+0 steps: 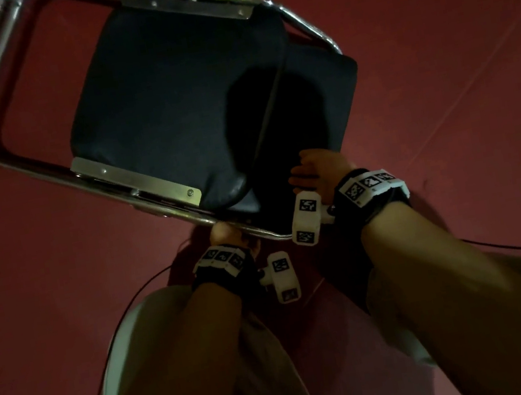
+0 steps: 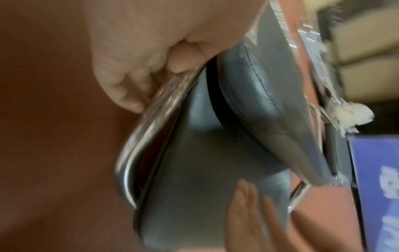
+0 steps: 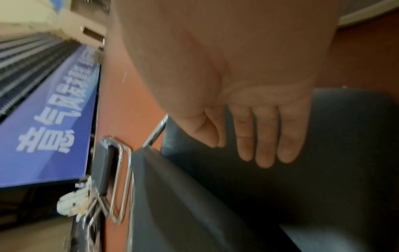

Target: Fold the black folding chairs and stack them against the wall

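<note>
Chair (image 1: 164,85) folded flat, held above the red floor (image 1: 431,30).
My left hand (image 1: 224,234) grips its chrome frame tube (image 2: 151,116); my right hand (image 1: 312,168) presses flat-fingered on the backrest (image 3: 323,170). Legs point away, upper-left.

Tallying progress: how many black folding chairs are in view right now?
2. One chair gripped by the left hand, right hand flat on it; a second chair by the blue banner. Others may be hidden behind it.

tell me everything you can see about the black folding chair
The black folding chair has a padded, leather-like black seat and backrest on a shiny chrome tube frame with riveted metal brackets. It is nearly folded flat, tilted above the red floor. The left hand grips the frame tube; the right hand presses straight fingers on the backrest.
</note>
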A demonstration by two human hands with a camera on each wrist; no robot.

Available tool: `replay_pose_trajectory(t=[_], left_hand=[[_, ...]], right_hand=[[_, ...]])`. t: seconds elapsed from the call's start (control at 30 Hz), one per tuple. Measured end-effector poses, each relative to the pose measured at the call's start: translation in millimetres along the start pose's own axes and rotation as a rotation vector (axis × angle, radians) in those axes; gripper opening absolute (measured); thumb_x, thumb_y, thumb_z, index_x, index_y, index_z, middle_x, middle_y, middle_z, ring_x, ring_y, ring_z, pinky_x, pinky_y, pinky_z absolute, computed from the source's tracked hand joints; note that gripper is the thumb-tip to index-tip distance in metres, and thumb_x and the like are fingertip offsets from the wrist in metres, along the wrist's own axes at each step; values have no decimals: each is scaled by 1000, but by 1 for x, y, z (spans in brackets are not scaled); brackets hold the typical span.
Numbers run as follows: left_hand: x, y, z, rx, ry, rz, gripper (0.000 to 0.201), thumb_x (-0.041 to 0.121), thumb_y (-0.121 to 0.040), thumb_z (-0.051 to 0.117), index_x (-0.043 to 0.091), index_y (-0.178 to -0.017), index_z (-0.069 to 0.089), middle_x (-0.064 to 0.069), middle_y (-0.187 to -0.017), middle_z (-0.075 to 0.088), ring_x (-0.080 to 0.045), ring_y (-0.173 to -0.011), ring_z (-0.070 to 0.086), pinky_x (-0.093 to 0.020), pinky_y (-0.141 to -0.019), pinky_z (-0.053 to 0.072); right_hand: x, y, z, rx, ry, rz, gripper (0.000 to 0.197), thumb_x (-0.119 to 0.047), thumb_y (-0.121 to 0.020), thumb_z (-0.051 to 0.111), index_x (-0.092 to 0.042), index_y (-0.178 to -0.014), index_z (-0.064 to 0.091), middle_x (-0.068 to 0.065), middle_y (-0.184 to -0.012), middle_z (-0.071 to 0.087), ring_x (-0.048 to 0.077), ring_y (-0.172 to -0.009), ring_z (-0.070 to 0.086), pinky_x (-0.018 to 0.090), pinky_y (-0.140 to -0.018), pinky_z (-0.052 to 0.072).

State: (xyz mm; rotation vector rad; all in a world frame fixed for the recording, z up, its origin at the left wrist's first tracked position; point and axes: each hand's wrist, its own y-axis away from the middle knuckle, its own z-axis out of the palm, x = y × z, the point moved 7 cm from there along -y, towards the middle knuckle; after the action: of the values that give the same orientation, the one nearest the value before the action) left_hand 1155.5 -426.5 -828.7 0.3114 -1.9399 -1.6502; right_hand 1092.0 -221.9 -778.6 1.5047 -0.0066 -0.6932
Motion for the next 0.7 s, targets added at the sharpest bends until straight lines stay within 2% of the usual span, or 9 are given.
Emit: replay_pose_trajectory(t=[0.07,0.2,0.27,0.33,0.4,0.43,0.53,0.63,0.7], left_hand=[[-9,1,7,-44,-51,-19,19,5,-94,42,10,-81,55,-5,-77,58,-21,-72,57,-32,-68,49],[-33,3,18,-165,-121,-109,12,2,-86,46,6,-78,55,-8,-79,57,-22,-75,58,-33,-70,48],[-39,6,21,-198,-147,-124,9,3,-87,50,5,-85,58,-9,-83,61,-23,-80,60,-36,-74,50],[-45,5,22,-224,-169,-130,7,6,-89,55,7,-93,61,-9,-93,64,-25,-91,62,-39,-83,50],[-50,7,20,-243,-216,-131,14,8,-89,58,10,-102,63,-8,-109,64,-26,-104,62,-43,-98,46],[-49,8,20,-249,-230,-122,16,7,-91,56,9,-106,63,-8,-111,64,-25,-104,62,-42,-98,45],[-45,9,23,-213,-189,-115,22,6,-98,48,5,-118,58,-11,-111,64,-25,-101,62,-39,-86,48],[-42,9,22,-186,-199,-100,21,5,-98,49,4,-118,57,-14,-115,65,-30,-116,59,-43,-96,46],[-41,11,23,-197,-204,-79,20,4,-97,49,3,-114,58,-16,-108,67,-31,-109,61,-45,-97,47]], right_hand=[[2,1,-14,4,-43,8,14,-14,-102,42,-12,-114,48,10,-96,57,30,-94,58,44,-86,48],[15,0,-44,-10,-144,48,21,-12,-98,29,-13,-81,42,2,-69,38,18,-59,36,30,-57,31],[20,-1,-63,56,-150,51,24,-13,-98,30,-12,-99,54,3,-76,45,17,-61,44,29,-56,36],[23,0,-73,60,-141,53,36,-14,-100,29,-14,-124,55,4,-88,51,18,-70,52,32,-60,44],[27,0,-74,28,-156,51,39,-15,-101,24,-14,-130,50,4,-92,51,18,-76,51,33,-66,43],[27,-1,-73,9,-165,45,41,-16,-101,23,-14,-132,49,4,-94,52,18,-77,50,34,-69,42],[29,0,-74,30,-232,38,35,-16,-98,29,-12,-116,59,5,-88,56,21,-70,53,35,-69,43],[32,3,-77,36,-264,25,27,-12,-96,31,-11,-103,57,6,-81,54,21,-64,49,33,-64,42],[37,3,-80,44,-267,24,27,-10,-96,30,-9,-102,57,6,-81,53,22,-63,48,33,-62,41]])
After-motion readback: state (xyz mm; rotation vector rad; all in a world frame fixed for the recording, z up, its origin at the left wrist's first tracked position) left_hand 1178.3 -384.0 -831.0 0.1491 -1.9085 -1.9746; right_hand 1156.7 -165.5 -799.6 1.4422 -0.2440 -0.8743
